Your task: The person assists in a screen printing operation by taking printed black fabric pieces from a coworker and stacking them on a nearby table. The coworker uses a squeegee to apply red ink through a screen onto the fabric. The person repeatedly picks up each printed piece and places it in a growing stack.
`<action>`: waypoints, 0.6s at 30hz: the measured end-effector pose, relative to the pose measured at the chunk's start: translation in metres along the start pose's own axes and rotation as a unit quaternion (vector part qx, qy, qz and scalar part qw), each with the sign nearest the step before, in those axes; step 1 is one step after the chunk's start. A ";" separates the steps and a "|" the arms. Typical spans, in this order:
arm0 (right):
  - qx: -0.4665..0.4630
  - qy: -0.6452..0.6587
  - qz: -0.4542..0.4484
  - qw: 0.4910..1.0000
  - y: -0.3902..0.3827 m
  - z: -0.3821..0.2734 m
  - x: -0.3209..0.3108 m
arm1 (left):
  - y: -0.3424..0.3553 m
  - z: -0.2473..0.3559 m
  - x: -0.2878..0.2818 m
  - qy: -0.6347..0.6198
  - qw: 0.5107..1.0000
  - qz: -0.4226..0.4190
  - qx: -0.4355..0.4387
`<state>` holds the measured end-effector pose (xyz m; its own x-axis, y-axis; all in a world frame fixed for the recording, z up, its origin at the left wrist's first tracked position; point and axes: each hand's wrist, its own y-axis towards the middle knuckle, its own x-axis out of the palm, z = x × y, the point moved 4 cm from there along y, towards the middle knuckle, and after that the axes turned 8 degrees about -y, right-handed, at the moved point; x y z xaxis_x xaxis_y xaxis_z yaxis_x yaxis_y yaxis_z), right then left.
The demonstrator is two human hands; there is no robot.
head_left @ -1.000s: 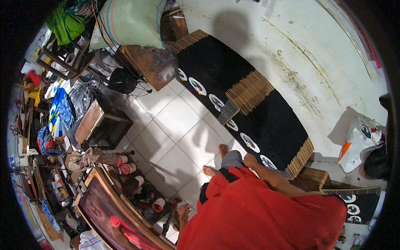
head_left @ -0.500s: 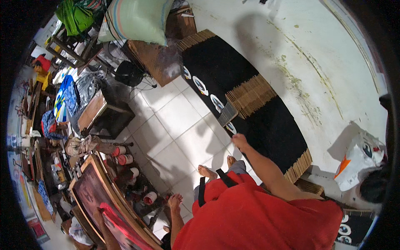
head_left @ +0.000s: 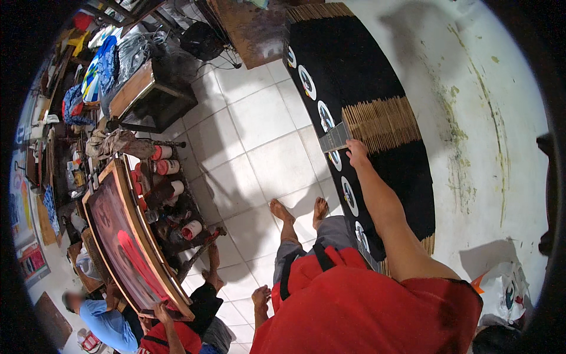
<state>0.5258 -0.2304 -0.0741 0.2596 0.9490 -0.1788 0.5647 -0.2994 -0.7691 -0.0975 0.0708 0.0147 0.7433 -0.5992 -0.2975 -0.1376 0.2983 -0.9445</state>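
My right arm reaches over a long bench (head_left: 377,41) covered in black material. My right hand (head_left: 357,153) closes its fingers on the near corner of a flat grey rectangular plate (head_left: 335,137), which lies by the bench's left edge. Round white printed patches (head_left: 349,196) run in a row along that edge. Beside the plate, a band of thin brown slat-like edges (head_left: 383,124) crosses the black material. Low by my left side hangs my left hand (head_left: 260,297), fingers loosely bent and nothing visible in it.
At the left, two people in blue (head_left: 106,324) and red (head_left: 188,336) tops are beside a wooden-framed screen (head_left: 127,248) with red paint. Paint tubs (head_left: 167,167) stand on a rack beside it. A dark wooden cabinet (head_left: 156,97) and white floor tiles (head_left: 250,121) lie beyond. A wall (head_left: 471,118) flanks the bench.
My right hand has reached forward and taken hold of the grey plate's corner. My view has shifted, bringing the other people further into sight. My left hand has drawn closer to my side.
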 end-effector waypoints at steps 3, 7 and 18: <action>-0.003 -0.013 0.024 1.000 0.002 0.000 -0.003 | -0.003 -0.018 0.011 0.001 0.999 -0.028 0.015; -0.011 -0.023 0.002 1.000 0.005 0.001 -0.005 | -0.011 -0.003 0.020 -0.012 0.999 -0.004 0.033; -0.007 -0.045 -0.033 0.998 -0.016 -0.006 -0.005 | -0.025 0.083 0.029 -0.031 0.986 -0.017 0.162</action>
<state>0.5198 -0.2312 -0.0572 0.1510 0.9714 -0.1833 0.5900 -0.2374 -0.7717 -0.0182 0.1073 0.0417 0.7835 -0.5698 -0.2480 0.0966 0.5060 -0.8571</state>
